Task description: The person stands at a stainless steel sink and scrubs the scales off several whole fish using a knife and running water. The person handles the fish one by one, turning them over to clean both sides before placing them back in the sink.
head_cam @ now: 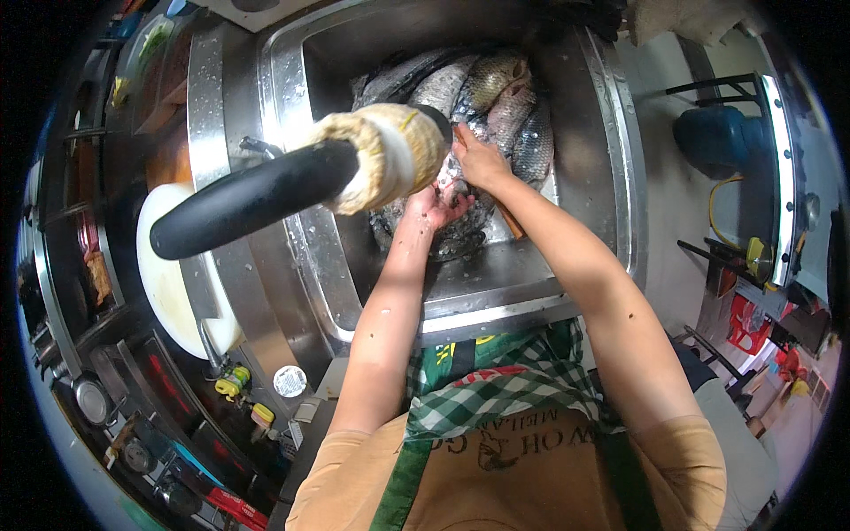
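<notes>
Several whole scaly fish [510, 119] lie in a stainless steel sink [597, 192]. My left hand [436, 207] is low in the sink, its wet fingers curled against a fish with reddish patches, partly hidden. Just above and to its right, my right hand [483, 161] is closed around a slim wooden stick or handle [509, 220], whose lower end shows beneath my wrist. What is on its other end cannot be made out. A black faucet [255, 199] wrapped in tan and white cloth [385, 156] juts over the sink and covers part of the fish.
Left of the sink, a white round cutting board [163, 265] bears a cleaver [201, 285]. A round lidded tub [289, 381] and yellow-labelled bottles [232, 381] stand near it. At the right are a blue gas cylinder [710, 141] and a steel-edged table [783, 179].
</notes>
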Demonstrator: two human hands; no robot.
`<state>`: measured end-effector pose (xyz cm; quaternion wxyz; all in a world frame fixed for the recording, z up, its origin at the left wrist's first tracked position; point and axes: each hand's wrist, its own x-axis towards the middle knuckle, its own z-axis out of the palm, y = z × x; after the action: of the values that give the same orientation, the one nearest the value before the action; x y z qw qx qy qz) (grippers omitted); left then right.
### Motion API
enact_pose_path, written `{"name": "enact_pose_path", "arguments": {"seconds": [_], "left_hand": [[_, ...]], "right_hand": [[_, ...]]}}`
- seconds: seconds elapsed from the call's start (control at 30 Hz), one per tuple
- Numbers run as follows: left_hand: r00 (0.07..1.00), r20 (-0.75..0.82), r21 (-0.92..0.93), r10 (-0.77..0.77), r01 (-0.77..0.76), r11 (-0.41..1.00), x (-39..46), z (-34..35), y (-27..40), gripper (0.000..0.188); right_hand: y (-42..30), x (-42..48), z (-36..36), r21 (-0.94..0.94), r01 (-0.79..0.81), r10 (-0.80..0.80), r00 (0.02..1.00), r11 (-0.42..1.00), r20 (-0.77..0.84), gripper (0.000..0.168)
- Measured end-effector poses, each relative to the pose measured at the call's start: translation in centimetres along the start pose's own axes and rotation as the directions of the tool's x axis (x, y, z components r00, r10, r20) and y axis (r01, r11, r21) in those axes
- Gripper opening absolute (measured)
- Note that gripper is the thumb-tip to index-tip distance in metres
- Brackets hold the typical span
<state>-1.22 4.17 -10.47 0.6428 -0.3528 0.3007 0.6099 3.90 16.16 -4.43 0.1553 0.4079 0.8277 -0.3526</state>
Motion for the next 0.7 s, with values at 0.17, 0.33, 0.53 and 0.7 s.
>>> {"name": "enact_pose_path", "arguments": {"seconds": [0.17, 0.33, 0.53, 0.7], "left_hand": [[0.988, -0.099, 0.166, 0.116, -0.098, 0.981, 0.1, -0.5, -0.3, 0.038], [0.876, 0.0, 0.367, 0.483, -0.449, 0.815, -2.2, 1.9, -2.0, 0.015], [0.938, 0.151, 0.326, 0.311, -0.344, 0.881, -2.2, 0.7, -0.4, 0.044], [0.925, 0.15, 0.556, 0.348, -0.37, 0.744, -2.7, 0.8, -0.4, 0.037]], "right_hand": [[-0.2, -3.9, 0.0, -0.072, 0.119, -0.114, 0.991, 0.99, 0.074, 0.047], [5.2, 1.7, 1.7, -0.095, 0.304, -0.3, 0.952, 0.948, 0.058, 0.05], [4.3, 3.6, 1.3, -0.001, 0.31, -0.308, 0.947, 0.951, 0.085, 0.05], [0.8, -2.3, -0.7, -0.004, 0.147, -0.146, 0.983, 0.989, 0.115, 0.048]]}}
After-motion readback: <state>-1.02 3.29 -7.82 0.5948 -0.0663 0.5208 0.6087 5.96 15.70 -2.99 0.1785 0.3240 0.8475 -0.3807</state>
